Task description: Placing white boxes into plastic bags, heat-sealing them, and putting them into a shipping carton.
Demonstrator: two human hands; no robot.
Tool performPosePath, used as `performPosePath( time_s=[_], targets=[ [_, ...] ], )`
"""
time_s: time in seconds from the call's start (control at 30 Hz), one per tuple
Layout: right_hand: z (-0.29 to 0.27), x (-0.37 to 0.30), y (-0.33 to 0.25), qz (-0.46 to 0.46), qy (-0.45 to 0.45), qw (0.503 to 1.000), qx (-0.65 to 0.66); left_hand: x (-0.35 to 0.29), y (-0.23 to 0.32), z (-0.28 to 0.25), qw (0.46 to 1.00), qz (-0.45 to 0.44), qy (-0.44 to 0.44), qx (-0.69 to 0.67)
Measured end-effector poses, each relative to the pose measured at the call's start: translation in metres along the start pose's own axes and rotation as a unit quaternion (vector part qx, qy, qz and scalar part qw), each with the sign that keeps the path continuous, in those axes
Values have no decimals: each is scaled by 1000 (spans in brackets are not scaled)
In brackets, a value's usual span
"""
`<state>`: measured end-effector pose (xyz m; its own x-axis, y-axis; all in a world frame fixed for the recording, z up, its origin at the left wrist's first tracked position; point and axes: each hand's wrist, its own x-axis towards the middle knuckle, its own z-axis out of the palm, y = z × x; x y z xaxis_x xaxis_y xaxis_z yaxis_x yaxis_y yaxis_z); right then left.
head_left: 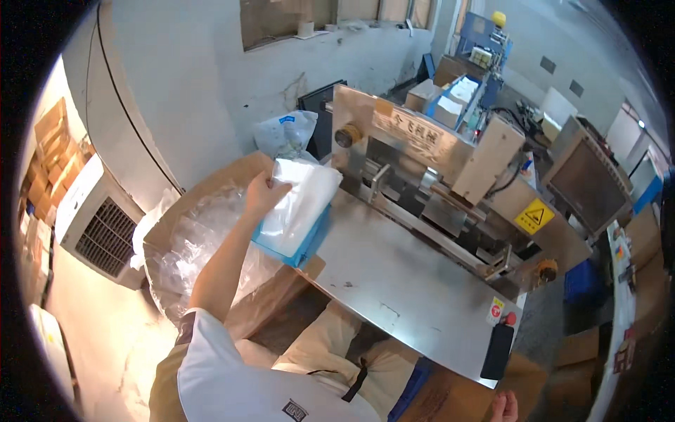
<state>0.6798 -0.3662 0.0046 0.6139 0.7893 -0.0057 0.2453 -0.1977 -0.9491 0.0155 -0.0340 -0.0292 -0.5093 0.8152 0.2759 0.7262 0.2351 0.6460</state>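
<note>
My left hand (264,195) is closed on the near-left edge of a stack of clear plastic bags (301,193), its thumb lying across the top. Under the stack is a blue tray (309,243), at the left end of a steel machine table (394,281). My right hand (505,406) shows only in part at the lower edge, off the table's right corner. Its fingertips point up, slightly curled, with nothing visible in them. Close to it, a black phone (498,352) lies on the table's right edge below a red button (510,319).
Left of the table stands a large cardboard box (165,274) of loose clear plastic. Metal bars and rollers of the machine (429,197) run along the table's far side. An air cooler (105,225) stands by the wall. A blue bin (583,283) is at right.
</note>
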Motion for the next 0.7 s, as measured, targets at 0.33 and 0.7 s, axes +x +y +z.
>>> performPosePath(
  time_s=[0.33,0.7],
  targets=[
    [82,24,-45,-131,-140,981,-33,-14,33,-45,959,136,106,-227],
    [234,8,-162,-439,-137,887,-48,-196,184,-50,808,259,-399,-349]
  ],
)
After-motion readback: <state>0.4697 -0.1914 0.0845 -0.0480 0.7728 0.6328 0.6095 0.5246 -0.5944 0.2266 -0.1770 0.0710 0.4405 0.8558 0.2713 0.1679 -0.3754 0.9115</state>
